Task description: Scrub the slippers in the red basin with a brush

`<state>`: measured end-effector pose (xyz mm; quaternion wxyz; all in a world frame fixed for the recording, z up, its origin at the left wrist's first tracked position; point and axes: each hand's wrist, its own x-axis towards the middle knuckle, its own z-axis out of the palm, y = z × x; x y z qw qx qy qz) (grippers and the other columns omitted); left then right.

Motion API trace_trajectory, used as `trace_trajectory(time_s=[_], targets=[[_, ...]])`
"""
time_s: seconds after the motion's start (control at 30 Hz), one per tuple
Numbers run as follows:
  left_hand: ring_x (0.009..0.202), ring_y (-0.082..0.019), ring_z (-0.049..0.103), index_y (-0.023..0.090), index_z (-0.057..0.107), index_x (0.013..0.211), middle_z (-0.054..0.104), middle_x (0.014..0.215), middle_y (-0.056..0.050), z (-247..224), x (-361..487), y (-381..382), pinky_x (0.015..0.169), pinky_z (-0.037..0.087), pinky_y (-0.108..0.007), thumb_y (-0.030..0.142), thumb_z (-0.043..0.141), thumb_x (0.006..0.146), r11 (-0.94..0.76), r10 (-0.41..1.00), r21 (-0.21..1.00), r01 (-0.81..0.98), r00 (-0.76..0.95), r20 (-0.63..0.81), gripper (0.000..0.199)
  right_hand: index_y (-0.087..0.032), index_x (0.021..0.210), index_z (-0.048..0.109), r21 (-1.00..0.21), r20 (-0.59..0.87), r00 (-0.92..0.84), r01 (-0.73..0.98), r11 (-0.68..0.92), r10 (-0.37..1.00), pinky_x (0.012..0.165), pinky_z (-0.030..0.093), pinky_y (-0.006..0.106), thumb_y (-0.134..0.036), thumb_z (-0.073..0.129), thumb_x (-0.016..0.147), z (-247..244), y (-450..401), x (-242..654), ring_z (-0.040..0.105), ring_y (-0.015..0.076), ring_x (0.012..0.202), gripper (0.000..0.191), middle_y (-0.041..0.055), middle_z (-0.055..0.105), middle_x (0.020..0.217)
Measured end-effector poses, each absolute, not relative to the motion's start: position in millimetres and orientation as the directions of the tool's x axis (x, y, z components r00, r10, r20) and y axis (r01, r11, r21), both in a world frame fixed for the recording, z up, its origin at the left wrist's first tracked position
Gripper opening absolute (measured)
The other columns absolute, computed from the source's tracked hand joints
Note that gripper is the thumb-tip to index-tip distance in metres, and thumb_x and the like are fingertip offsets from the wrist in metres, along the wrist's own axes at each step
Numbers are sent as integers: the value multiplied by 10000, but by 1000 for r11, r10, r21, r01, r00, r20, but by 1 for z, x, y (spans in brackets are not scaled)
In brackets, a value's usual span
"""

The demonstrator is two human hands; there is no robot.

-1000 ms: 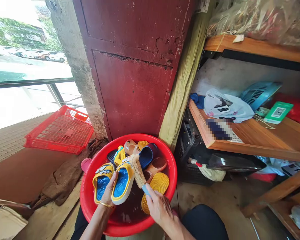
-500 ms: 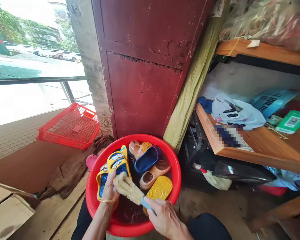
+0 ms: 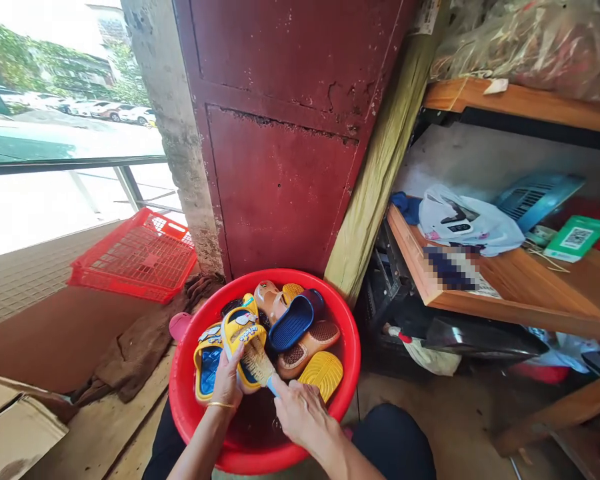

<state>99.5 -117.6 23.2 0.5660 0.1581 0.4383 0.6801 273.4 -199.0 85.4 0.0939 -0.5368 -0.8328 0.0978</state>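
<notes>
A red basin [image 3: 353, 347] holds dark water and several children's shoes. My left hand [image 3: 229, 380] grips a yellow slipper [image 3: 229, 328] with a blue insole over the basin's left part. In my right hand [image 3: 303, 408] is the light-blue handle of a brush [image 3: 258, 360], whose pale bristles lie inside that slipper. Another yellow-and-blue slipper [image 3: 210, 370] is left of my left hand. Beyond my right hand are a dark blue slipper [image 3: 295, 321], a brown shoe [image 3: 294, 360] and a yellow sole [image 3: 323, 375].
A red crate [image 3: 135, 257] stands at the left on cardboard [image 3: 35, 340]. Behind the basin is a dark red door [image 3: 280, 200]. To the right, a wooden shelf [image 3: 540, 287] carries a plastic bag [image 3: 467, 220] and a blue fan [image 3: 537, 197].
The brush has moved left and up, further into the yellow slipper, with my right hand following it. The held slipper is turned more toward the view. The view has shifted slightly.
</notes>
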Motion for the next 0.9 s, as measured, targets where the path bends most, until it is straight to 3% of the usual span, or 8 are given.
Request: trace_trajectory(time_s=[0.17, 0.27, 0.37, 0.5, 0.6, 0.67, 0.8, 0.9], targets=[[1212, -280, 647, 217, 642, 1200, 718, 1250, -70, 31, 99, -115, 1091, 482, -413, 251, 811, 727, -57, 855, 809, -585, -447, -263, 503, -332, 1077, 702, -296, -9, -453, 853, 430, 892, 649, 457, 281, -190, 529, 853, 85, -218, 327, 727, 238, 767, 317, 18, 769, 824], [1330, -318, 557, 224, 556, 1327, 612, 1422, -106, 30, 103, -116, 1137, 430, -434, 192, 859, 651, -53, 829, 929, -365, -534, -163, 741, -359, 962, 731, -330, -43, -385, 877, 350, 922, 647, 441, 259, -176, 539, 819, 87, -215, 364, 731, 223, 797, 302, -14, 778, 831], [1455, -357, 401, 205, 472, 1407, 443, 1575, -151, 24, 108, -121, 1223, 291, -448, 150, 892, 563, -73, 834, 994, -78, -552, 18, 944, -367, 1008, 744, -314, -21, -298, 908, 277, 954, 713, 459, 274, -175, 541, 831, 81, -213, 383, 728, 230, 867, 330, -7, 787, 890], [1539, -351, 227, 164, 511, 1350, 338, 1629, -190, 15, 112, -128, 1272, 123, -415, 94, 843, 547, -72, 861, 992, 100, -495, 113, 872, -344, 1130, 733, -276, 24, -269, 924, 265, 963, 838, 481, 336, -190, 543, 869, 64, -213, 373, 711, 254, 966, 357, 31, 785, 989], [1522, -389, 257, 139, 506, 1332, 440, 1548, -230, 12, 112, -127, 1258, 159, -470, 50, 782, 559, 41, 894, 993, 110, -448, 13, 825, -286, 1177, 730, -255, 25, -278, 927, 275, 960, 871, 484, 353, -155, 555, 845, 59, -211, 359, 703, 262, 976, 398, 77, 779, 1000], [1500, -390, 310, 152, 519, 1314, 543, 1451, -212, 11, 111, -124, 1246, 187, -484, 39, 767, 561, 76, 901, 993, 93, -433, -28, 800, -275, 1096, 757, -290, -13, -299, 915, 282, 954, 825, 492, 326, -138, 561, 816, 66, -206, 360, 710, 249, 917, 368, 64, 782, 948], [1456, -297, 404, 242, 554, 1298, 625, 1371, -99, 12, 105, -117, 1230, 255, -417, 113, 765, 655, 5, 899, 991, -131, -433, -62, 689, -299, 910, 781, -555, -62, -371, 784, 277, 926, 680, 485, 237, -178, 550, 827, 97, -193, 386, 697, 179, 745, 273, -35, 767, 797], [1400, -266, 478, 281, 572, 1307, 620, 1392, -65, 15, 102, -115, 1214, 298, -395, 209, 736, 764, 43, 860, 938, -343, -466, -210, 572, -294, 1146, 752, -754, 22, -356, 608, 249, 934, 705, 526, 233, -260, 534, 889, 109, -189, 401, 709, 171, 794, 339, -35, 782, 954]])
